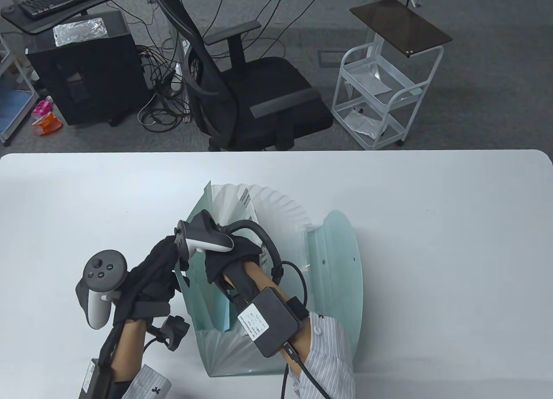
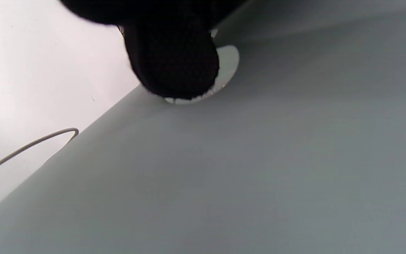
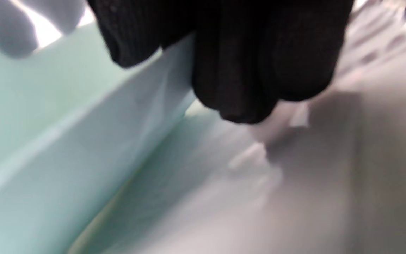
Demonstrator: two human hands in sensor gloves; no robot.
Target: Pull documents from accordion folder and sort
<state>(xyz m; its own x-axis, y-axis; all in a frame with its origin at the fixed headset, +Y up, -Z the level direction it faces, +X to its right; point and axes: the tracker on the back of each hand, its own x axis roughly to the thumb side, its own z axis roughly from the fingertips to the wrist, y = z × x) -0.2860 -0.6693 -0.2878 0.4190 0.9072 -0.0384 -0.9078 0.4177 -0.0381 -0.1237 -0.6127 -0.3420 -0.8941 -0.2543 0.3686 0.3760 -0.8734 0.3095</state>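
Nearest the table's front edge, the left hand sits against the left wall of the folder, apparently steadying it. In the left wrist view one gloved fingertip presses on a pale flat surface beside a small round white patch; how the other fingers lie cannot be told.

Just beyond, the right hand reaches down into the open pockets. The right wrist view shows its fingers curled close together against a pale green divider. That view is blurred, so whether they pinch a sheet cannot be told.

The folder lies near the middle of the white table, fanned open, its white pleats spread at the far side and its flap lying out to the right. A printed paper stands up from a far pocket.

Judgement: the step in hand is the search for and grip on a document. No sorted papers lie on the table, so the task appears early. The next move calls for a firm pinch on one sheet and a straight upward pull, with the left hand holding the folder down.
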